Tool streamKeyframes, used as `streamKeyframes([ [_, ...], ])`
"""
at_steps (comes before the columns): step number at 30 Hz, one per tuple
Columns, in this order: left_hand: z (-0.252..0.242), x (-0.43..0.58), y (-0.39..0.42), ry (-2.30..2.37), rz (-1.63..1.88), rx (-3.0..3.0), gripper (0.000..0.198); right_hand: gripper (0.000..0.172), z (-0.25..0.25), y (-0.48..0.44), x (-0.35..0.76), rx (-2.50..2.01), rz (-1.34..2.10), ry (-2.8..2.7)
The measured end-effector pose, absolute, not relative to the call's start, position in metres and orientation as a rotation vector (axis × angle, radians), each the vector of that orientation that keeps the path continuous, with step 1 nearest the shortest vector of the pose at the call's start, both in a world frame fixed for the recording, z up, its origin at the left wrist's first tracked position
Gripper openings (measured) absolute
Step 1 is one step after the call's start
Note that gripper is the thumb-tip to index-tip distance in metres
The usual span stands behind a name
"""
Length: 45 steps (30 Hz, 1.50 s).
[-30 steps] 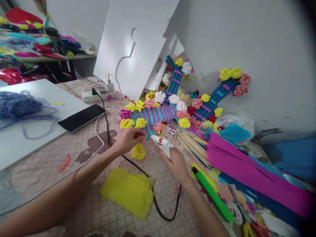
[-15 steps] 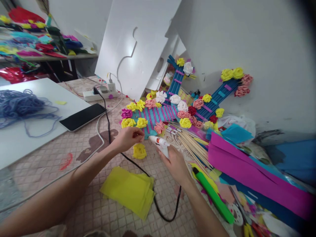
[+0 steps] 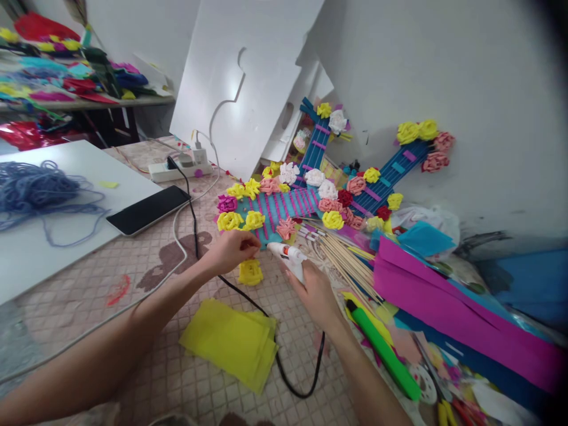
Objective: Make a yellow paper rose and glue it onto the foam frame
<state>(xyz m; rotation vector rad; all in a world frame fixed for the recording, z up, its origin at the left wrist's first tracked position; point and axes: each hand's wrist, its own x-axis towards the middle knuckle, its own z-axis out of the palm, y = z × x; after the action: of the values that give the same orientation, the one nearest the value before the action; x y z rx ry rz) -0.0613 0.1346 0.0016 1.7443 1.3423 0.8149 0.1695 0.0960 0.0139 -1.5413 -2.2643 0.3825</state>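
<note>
My right hand (image 3: pixel 310 290) is wrapped round a white glue gun (image 3: pixel 287 255), its nozzle pointing up and left at the lower edge of a teal piece with magenta stripes (image 3: pixel 284 207). Just left of the nozzle, my left hand (image 3: pixel 235 251) is closed, fingertips pinched; what they hold, if anything, is too small to make out. Below the left fingers lies a yellow paper flower (image 3: pixel 251 272). Yellow, white and pink flowers border the striped piece. A stack of yellow sheets (image 3: pixel 231 340) lies nearer to me.
A black cable (image 3: pixel 293 387) loops below my right hand. To the left are a phone (image 3: pixel 148 210), a power strip (image 3: pixel 180 171) and blue yarn (image 3: pixel 38 189) on a white board. Wooden sticks (image 3: pixel 348 260), a green stick (image 3: pixel 386 352) and magenta paper (image 3: pixel 457 313) lie right.
Both hands stay nearly in place. My left hand has shifted very slightly, and its fingertips now sit a little nearer the glue gun's nozzle.
</note>
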Motion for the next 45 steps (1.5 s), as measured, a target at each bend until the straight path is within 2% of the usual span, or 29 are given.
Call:
streamKeyframes([
  [11, 0.016, -0.051, 0.134, 1.455, 0.736, 1.834, 0.019, 0.023, 0.015, 0.094, 0.178, -1.473, 0.422, -2.212],
  [19, 0.013, -0.044, 0.133, 1.532, 0.802, 1.885, 0.012, 0.031, 0.011, 0.094, 0.188, -1.425, 0.486, -2.117],
  [24, 0.010, -0.045, 0.132, 1.596, 0.834, 1.851, 0.020, 0.032, 0.012, 0.094, 0.202, -1.364, 0.554, -2.010],
  [30, 0.018, -0.040, 0.129, 1.679, 0.766, 1.919, 0.006, 0.033, 0.007, 0.094, 0.221, -1.443, 0.605, -1.878],
  [45, 0.008, -0.029, 0.129, 1.689, 0.819, 1.946, 0.012, 0.035, 0.010, 0.094, 0.221, -1.356, 0.651, -1.869],
])
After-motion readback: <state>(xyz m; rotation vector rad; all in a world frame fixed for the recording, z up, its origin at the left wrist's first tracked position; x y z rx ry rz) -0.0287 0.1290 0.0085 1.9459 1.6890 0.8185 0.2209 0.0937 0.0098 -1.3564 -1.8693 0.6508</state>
